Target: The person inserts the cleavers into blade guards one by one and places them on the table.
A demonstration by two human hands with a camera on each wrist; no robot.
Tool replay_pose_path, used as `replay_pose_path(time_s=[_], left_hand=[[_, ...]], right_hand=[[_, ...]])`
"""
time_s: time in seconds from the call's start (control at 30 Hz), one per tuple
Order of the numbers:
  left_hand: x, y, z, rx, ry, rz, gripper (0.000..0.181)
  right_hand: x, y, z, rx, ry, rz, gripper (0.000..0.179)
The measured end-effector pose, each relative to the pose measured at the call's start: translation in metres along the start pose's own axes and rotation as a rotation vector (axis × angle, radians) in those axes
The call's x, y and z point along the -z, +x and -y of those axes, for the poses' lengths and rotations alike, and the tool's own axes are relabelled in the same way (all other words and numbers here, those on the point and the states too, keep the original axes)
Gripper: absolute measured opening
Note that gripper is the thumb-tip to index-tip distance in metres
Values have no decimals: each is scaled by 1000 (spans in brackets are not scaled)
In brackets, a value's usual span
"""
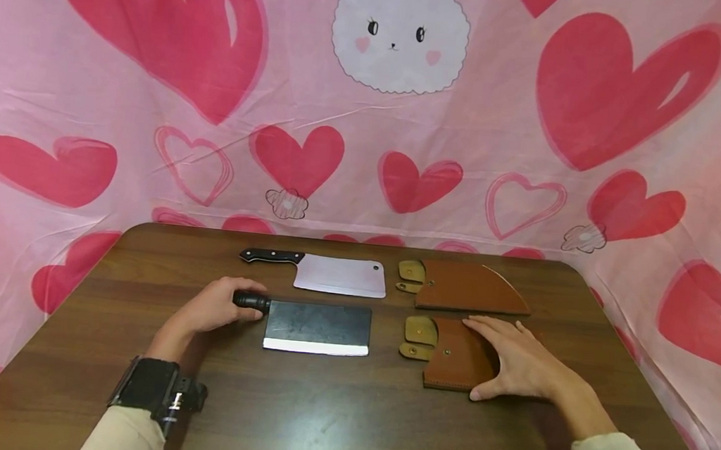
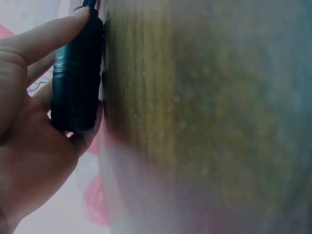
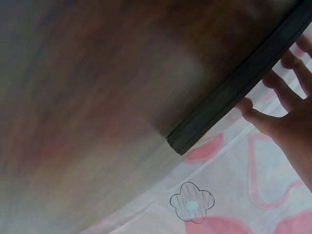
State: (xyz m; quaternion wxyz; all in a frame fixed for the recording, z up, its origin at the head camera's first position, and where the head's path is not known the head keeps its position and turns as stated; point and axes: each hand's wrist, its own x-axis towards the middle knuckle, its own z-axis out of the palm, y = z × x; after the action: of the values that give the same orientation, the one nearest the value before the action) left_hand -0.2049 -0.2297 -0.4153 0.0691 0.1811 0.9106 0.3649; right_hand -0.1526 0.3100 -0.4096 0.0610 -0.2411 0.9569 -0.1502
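In the head view my left hand (image 1: 222,305) holds the black handle of a cleaver (image 1: 317,326) with a dark blade and bright edge, lying flat on the table. The left wrist view shows the thumb and fingers on either side of that black handle (image 2: 77,78). My right hand (image 1: 518,357) rests over the nearer brown leather knife sheath (image 1: 455,356), fingers spread, thumb by its lower edge. Seen from the right wrist, the fingertips touch the sheath's dark edge (image 3: 234,87). The hand covers the sheath's right part.
Behind the dark cleaver lies a second cleaver (image 1: 340,276) with a riveted black handle and pale blade. Farther back on the right is another brown sheath (image 1: 473,287) with a curved end and an unfastened strap. A heart-patterned pink cloth (image 1: 363,112) surrounds the wooden table (image 1: 320,419).
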Motion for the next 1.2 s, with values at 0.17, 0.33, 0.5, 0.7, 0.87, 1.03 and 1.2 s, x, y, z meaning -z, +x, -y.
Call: replay_pose_path(time_s=[0.17,0.33,0.5,0.7,0.87,1.03,1.2], left_hand=[[0,0,-1,9,33,1,38],[-1,0,-1,12,34,-7,34],[-2,0,1,-19,-1,-21,32],[-1,-3,4,6,-41,-18,32],[0,-3,4,4,-47,-24,32],[0,-1,0,-20,-59,-28,32],[1,-1,-3,-17,-80,-18,34]], right_hand=[[-1,0,-2,13,-19,-21,117],[-2,1,-2,28,-31,-40,115],[-1,2,-1,45,-41,-59,112],[-1,4,1,57,-52,-72,110],[0,4,2,60,-70,-84,109],[3,3,2,60,-90,-97,109],[5,4,4,57,-93,-94,109]])
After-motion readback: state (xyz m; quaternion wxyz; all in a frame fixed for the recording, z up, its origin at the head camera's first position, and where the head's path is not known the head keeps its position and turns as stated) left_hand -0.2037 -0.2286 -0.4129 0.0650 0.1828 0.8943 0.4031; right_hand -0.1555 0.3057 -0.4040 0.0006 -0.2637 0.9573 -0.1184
